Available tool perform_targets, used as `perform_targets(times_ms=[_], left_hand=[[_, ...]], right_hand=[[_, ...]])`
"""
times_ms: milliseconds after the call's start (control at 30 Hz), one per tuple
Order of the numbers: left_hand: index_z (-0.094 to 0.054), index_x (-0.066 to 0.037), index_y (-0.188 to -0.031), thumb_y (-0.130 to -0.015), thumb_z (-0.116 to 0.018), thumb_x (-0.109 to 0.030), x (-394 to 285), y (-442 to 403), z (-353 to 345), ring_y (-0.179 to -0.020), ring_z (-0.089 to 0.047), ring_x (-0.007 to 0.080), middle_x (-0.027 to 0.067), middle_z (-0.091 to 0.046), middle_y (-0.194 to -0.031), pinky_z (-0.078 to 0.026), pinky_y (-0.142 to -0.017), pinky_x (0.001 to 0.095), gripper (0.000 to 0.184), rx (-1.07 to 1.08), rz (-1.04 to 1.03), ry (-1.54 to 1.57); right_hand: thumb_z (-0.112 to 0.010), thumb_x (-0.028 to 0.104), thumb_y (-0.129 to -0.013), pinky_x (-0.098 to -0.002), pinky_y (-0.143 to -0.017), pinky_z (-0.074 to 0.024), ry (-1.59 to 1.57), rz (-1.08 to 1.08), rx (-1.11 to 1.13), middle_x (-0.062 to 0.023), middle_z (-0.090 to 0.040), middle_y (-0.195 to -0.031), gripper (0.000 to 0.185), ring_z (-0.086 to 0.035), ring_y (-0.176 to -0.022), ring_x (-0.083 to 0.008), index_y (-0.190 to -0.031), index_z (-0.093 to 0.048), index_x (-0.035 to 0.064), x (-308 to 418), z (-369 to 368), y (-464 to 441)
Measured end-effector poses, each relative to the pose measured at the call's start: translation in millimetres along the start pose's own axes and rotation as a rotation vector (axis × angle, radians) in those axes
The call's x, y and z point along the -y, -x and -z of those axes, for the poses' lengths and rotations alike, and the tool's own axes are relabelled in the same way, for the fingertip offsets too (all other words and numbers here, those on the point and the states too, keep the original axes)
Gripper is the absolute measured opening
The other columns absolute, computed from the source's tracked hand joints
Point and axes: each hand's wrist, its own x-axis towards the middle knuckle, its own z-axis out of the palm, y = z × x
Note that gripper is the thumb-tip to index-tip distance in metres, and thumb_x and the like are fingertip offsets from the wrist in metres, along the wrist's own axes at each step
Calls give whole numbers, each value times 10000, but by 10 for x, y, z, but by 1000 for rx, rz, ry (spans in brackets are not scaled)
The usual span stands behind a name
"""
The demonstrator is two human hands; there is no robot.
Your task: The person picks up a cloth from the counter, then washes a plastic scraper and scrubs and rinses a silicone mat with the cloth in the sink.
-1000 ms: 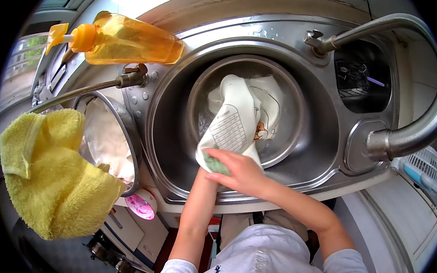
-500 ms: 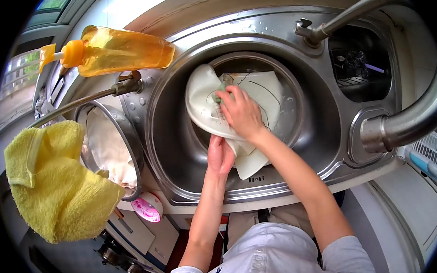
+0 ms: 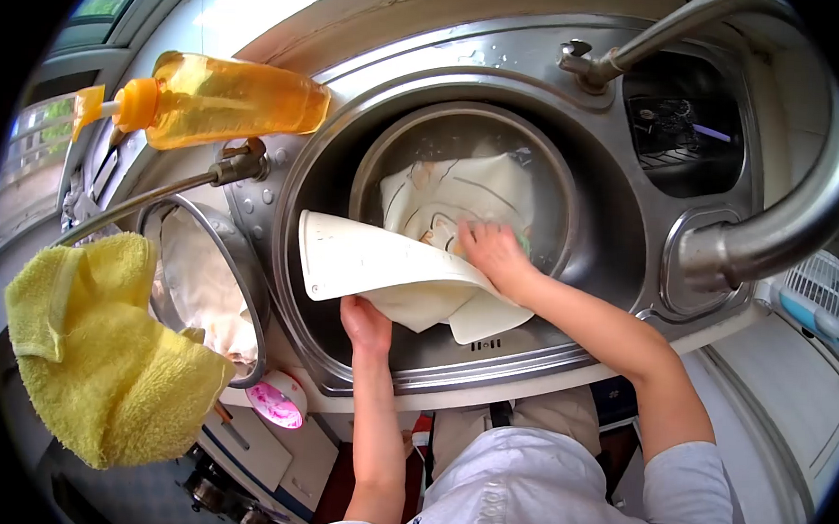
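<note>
A white flexible mat (image 3: pixel 381 265) with a thin line drawing and a green tint in places lies curled over the sink basin. Its left part is lifted, and its far part rests inside a round metal bowl (image 3: pixel 373 155). My left hand (image 3: pixel 366 328) is closed on the near left edge, fingers partly hidden beneath it. Over the middle of the mat is my right hand (image 3: pixel 497 258), its fingertips smeared by motion. A bit of a green scrubbing pad (image 3: pixel 524 239) shows at its far side, mostly covered by the hand.
The steel sink (image 3: pixel 611 234) surrounds the bowl. To the left are an orange pump bottle (image 3: pixel 238 101), a metal basin (image 3: pixel 258 296) holding pale cloth, and a yellow towel (image 3: pixel 102 350) hanging over a pipe. A faucet (image 3: pixel 595 72) and thick metal pipe (image 3: pixel 771 247) stand to the right.
My left hand has moved left and down, drawing the mat's edge with it and spreading the mat. My right hand has moved down and to the right across it.
</note>
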Motion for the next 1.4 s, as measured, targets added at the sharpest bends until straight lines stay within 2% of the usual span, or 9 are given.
perform_targets(times_ms=[233,333,467,600,667,867,1033,1300,1400], left_hand=[[-448,-88,-1338,-965,-350,-416,-92,35,-82,-1238,-455,270,65,-477,-1363,-335,-1060,444,507,160,-20,174],[-408,-95,-1365,-954,-307,-580,-172,-32,-24,-1292,-385,210,32,-447,-1384,-301,-1061,404,643,109,-97,-121],[-272,-40,-1410,-874,-631,-118,-235,321,-368,-1227,-413,236,155,-390,-1364,-326,-1044,359,650,-86,-638,-831],[-351,-52,-1370,-829,-649,-182,-87,921,-1038,-1061,-543,197,114,-491,-1249,-471,-887,336,631,482,-200,-931],[-379,-29,-1329,-769,-743,-299,187,868,-1177,-1078,-557,243,144,-511,-1194,-473,-896,344,720,420,-290,-1064],[-513,2,-1018,-889,-631,-182,273,631,-1089,-855,-555,136,94,-598,-905,-449,-745,274,254,364,-401,-904],[-477,0,-976,-913,-600,-139,78,415,-685,-806,-502,84,46,-549,-886,-433,-714,234,196,163,-580,-943],[-430,6,-1197,-877,-592,-98,203,188,-272,-1011,-575,308,200,-565,-1111,-443,-871,359,373,34,-594,-1107],[-338,-9,-1355,-819,-634,-77,101,204,-413,-1163,-483,370,230,-471,-1283,-388,-974,412,616,26,-786,-1452]], right_hand=[[-598,184,-731,-370,-687,-453,-352,111,-90,-44,-581,-847,101,-591,-853,-232,-807,-601,117,-425,81,92],[-640,166,-657,-377,-670,-455,-628,-155,-220,-42,-566,-787,162,-578,-790,-253,-804,-604,109,-572,594,200],[-650,153,-642,-346,-618,-446,-535,-172,-272,-37,-550,-742,125,-574,-723,-233,-743,-600,98,-691,1186,317],[-686,153,-613,-329,-591,-429,-558,-129,-330,-37,-533,-694,142,-568,-667,-229,-710,-594,103,-515,1664,297],[-695,149,-627,-345,-625,-435,-582,-103,-289,-49,-534,-731,168,-570,-714,-231,-747,-588,99,-432,1762,310],[-698,113,-644,-349,-579,-461,-766,-224,-376,-101,-560,-724,163,-581,-656,-289,-748,-607,27,-735,1797,291],[-638,14,-693,-273,-561,-381,-870,-318,-434,-73,-496,-684,99,-487,-601,-151,-740,-562,-28,-1100,1940,415],[-628,22,-744,-182,-587,-357,-1326,-671,-429,61,-443,-705,104,-433,-641,-38,-759,-536,69,-1473,2185,684],[-653,23,-693,-228,-708,-430,-1616,-527,-383,-12,-545,-858,237,-533,-785,-96,-911,-561,35,-1573,1950,798]])
